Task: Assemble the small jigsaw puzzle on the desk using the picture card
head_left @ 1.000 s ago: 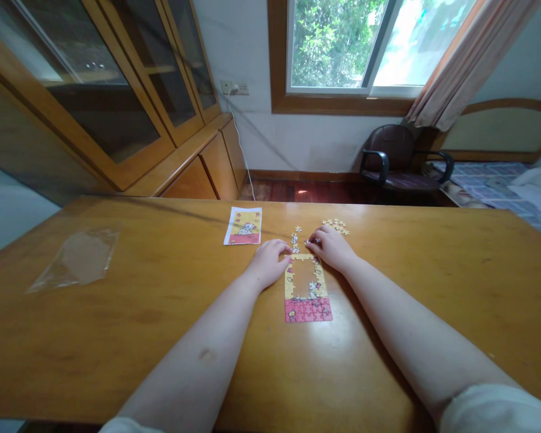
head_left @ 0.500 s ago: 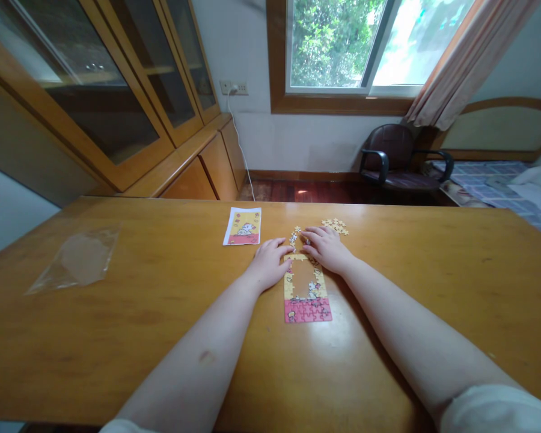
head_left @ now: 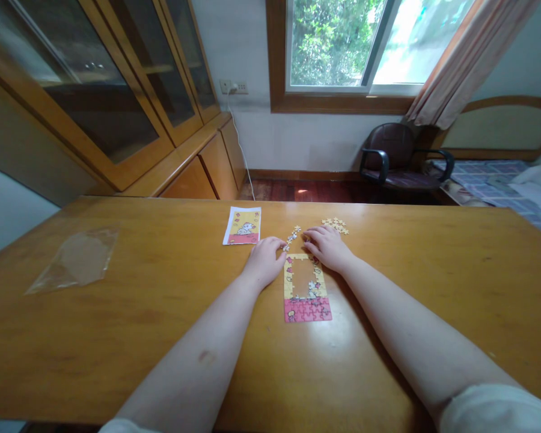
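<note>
A partly assembled jigsaw puzzle (head_left: 307,310) lies flat on the table, its pink bottom rows and yellow border joined around an open middle. My left hand (head_left: 265,262) is beside its upper left corner, thumb and fingers closed on a small puzzle piece (head_left: 285,247). Just beyond the top border, a short line of loose puzzle pieces (head_left: 294,233) lies between my hands. My right hand (head_left: 328,247) rests at the upper right corner, fingers curled with the fingertips together; what they hold, if anything, is mostly hidden.
A reference picture card (head_left: 242,226) lies behind my left hand. Face-down pieces (head_left: 336,225) are piled beyond my right hand. A clear plastic bag (head_left: 79,258) is on the left of the wooden table (head_left: 162,367). An office chair (head_left: 390,153) stands past the far edge.
My left hand has drawn slightly left, off the puzzle's top border, and its fingers have closed. The lower loose pieces have shifted left. My right hand has barely moved.
</note>
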`<control>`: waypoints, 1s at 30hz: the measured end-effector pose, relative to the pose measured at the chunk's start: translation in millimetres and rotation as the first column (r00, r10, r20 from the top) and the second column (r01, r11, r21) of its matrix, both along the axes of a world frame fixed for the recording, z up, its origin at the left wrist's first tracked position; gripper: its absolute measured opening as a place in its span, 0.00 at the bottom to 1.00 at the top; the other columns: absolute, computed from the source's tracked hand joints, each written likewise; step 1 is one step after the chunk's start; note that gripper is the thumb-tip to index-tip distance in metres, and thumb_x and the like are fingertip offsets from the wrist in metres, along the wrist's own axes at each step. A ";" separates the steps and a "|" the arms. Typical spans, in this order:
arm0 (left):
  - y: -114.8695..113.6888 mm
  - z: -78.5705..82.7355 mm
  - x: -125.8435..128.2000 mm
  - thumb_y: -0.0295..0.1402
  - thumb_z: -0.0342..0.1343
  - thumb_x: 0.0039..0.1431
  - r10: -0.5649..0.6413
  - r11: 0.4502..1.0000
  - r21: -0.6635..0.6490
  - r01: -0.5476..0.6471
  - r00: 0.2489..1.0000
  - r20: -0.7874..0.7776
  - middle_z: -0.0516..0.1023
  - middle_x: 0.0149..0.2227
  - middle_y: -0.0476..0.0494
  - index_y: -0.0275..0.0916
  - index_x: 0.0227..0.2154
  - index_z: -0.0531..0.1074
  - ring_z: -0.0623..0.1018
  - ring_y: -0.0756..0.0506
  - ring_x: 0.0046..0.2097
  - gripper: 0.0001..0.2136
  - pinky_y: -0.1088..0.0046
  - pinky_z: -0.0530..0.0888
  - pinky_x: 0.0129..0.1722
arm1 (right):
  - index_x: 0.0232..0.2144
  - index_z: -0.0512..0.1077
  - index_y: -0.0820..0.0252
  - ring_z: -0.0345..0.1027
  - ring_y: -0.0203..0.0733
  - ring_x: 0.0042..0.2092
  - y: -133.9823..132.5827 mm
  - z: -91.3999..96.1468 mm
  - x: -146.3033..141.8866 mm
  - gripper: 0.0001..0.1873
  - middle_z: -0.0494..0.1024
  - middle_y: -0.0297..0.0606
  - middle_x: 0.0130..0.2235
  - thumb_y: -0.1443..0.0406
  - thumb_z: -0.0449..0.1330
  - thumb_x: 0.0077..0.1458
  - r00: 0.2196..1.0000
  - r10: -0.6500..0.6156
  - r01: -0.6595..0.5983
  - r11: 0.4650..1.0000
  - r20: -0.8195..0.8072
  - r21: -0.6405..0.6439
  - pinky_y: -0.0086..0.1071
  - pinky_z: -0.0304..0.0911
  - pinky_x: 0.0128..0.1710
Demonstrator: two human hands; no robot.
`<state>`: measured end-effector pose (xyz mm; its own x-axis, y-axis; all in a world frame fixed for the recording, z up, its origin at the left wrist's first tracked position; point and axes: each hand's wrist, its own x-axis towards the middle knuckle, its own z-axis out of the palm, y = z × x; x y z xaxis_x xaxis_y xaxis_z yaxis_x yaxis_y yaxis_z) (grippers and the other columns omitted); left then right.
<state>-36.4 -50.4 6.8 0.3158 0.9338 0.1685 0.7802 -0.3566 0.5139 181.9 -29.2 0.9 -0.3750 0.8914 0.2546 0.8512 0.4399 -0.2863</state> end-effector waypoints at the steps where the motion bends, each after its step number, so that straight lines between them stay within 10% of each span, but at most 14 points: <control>1: -0.2 -0.1 -0.1 0.32 0.51 0.57 -0.003 1.000 0.000 0.003 1.000 -0.003 0.76 0.46 0.41 0.40 0.43 0.74 0.73 0.41 0.50 0.13 0.61 0.69 0.54 | 0.45 0.73 0.57 0.64 0.48 0.51 2.1 -1.5 2.5 0.15 0.76 0.42 0.48 0.60 0.52 0.61 0.999 -0.031 0.031 1.000 -0.021 0.001 0.42 0.54 0.54; 9: -0.8 2.0 -0.6 0.31 0.51 0.56 0.017 1.000 -0.021 -0.017 1.000 0.008 0.75 0.47 0.40 0.39 0.47 0.71 0.72 0.40 0.51 0.15 0.60 0.68 0.53 | 0.40 0.75 0.60 0.69 0.44 0.45 16.3 -9.0 26.6 0.17 0.79 0.41 0.40 0.71 0.48 0.55 0.908 -0.278 0.265 0.961 -0.314 -0.083 0.37 0.62 0.48; 30: 0.1 5.3 -2.8 0.34 0.52 0.58 0.149 0.989 0.016 -0.148 0.977 -0.154 0.77 0.43 0.42 0.41 0.39 0.75 0.72 0.39 0.47 0.09 0.59 0.67 0.50 | 0.35 0.77 0.57 0.70 0.42 0.41 7.4 -4.2 12.3 0.11 0.80 0.38 0.38 0.69 0.55 0.55 0.986 -0.054 0.043 0.996 -0.155 -0.073 0.34 0.62 0.46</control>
